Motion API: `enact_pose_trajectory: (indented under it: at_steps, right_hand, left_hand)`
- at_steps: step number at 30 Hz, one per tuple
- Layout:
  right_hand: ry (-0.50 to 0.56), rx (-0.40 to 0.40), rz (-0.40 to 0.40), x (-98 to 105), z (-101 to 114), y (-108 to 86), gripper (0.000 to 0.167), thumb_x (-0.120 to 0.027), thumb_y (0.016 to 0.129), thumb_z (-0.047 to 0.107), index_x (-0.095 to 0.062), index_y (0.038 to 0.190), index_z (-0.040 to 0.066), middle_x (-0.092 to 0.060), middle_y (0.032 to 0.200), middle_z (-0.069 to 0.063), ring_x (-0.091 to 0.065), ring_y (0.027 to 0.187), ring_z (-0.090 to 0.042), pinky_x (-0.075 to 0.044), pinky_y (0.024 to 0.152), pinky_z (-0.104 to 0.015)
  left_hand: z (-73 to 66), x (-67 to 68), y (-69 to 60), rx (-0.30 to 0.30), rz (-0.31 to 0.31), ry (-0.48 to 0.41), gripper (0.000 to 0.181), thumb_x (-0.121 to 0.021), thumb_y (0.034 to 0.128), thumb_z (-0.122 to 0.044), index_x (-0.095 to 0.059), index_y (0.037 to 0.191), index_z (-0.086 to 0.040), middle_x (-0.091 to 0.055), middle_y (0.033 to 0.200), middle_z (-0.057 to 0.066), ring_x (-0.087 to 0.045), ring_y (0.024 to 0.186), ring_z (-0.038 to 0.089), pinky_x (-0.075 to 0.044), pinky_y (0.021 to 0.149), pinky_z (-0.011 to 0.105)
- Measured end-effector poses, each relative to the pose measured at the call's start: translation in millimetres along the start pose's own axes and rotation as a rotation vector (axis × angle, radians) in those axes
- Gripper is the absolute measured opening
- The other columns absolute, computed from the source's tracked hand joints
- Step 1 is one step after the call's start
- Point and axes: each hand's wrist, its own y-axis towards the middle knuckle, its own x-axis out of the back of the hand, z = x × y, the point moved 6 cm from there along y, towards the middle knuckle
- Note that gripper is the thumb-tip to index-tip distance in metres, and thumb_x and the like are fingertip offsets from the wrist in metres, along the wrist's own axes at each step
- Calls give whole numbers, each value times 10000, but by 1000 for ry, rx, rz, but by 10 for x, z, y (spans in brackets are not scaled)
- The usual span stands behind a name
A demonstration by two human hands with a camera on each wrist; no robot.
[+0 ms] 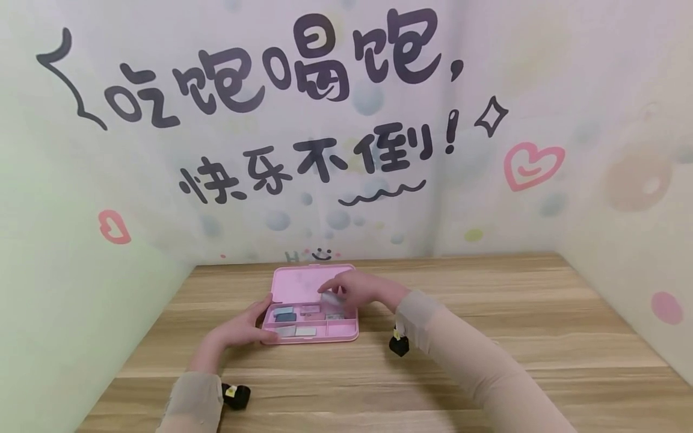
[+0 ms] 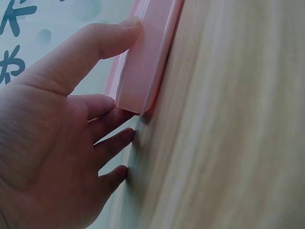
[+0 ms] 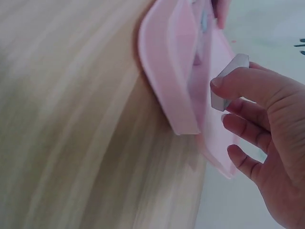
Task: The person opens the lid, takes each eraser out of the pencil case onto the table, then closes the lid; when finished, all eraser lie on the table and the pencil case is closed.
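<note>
One pink case: open on the bench, its lid laid back toward the lettered wall.
Behind the divider: a light blue block and a dark blue block close together at the left, a pinkish block in the middle, a clouded block further right.
Ahead of the divider: a grey block beside a whitish block.
Right hand: thumb and forefinger clamped on one pale block, raised clear over the case's right part; the other fingers stood apart.
Left hand: thumb on the front wall, forefinger at the left end, gripping that corner; outer fingers spread.
Advised for the lifted block: a light pinch at its sides, I judged, with the free fingers clear of the rim and lid.
Advised for the case: a firm hold at the left end, so that any knock would not slide it.
Likely fault: a tilted block catching the divider or nudging its neighbours; slow, level movement seemed best.
</note>
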Motion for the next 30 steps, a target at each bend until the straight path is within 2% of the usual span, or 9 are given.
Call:
enact_pose_trajectory:
  at_steps: [5, 11, 16, 23, 30]
  right_hand:
    - [78, -12, -35, 85, -17, -90, 558, -702, 811, 1, -608, 1328, 188, -623, 1030, 70, -561, 876, -120, -484, 748, -242]
    - [131, 9, -103, 156, -48, -290, 550, -724, 791, 34, -599, 1318, 135, -611, 959, 44, -572, 849, -172, -479, 717, -273]
    - [194, -26, -150, 180, -150, -482, 551, -757, 778, 73, -594, 1301, 129, -593, 928, 27, -559, 856, -190, -477, 712, -285]
    - [284, -34, -201, 199, -269, -673, 541, -748, 762, 93, -601, 1282, 122, -605, 928, 13, -562, 837, -185, -479, 705, -302]
    - [330, -37, -263, 219, -371, -873, 559, -760, 757, 100, -595, 1290, 55, -629, 900, 7, -570, 793, -170, -494, 663, -310]
  left_hand:
    - [2, 3, 10, -15, -7, 15, 1087, -793, 762, -382, -124, 1551, -46, -122, 1560, 280, -171, 1393, 459, -189, 1073, 642]
    - [39, -5, 17, -8, -16, 28, 1091, -797, 755, -393, -140, 1542, -19, -129, 1557, 292, -153, 1406, 466, -176, 1082, 635]
    - [8, 6, 23, -23, -8, 5, 1080, -792, 764, -372, -135, 1540, -8, -115, 1561, 288, -130, 1414, 457, -158, 1090, 629]
    - [-29, 32, 0, -49, 9, 36, 1061, -772, 791, -359, -111, 1537, 5, -89, 1561, 298, -111, 1410, 476, -169, 1078, 643]
    - [-41, 20, -1, -57, 13, 37, 1050, -769, 799, -355, -115, 1536, 8, -77, 1562, 300, -86, 1413, 486, -153, 1079, 649]
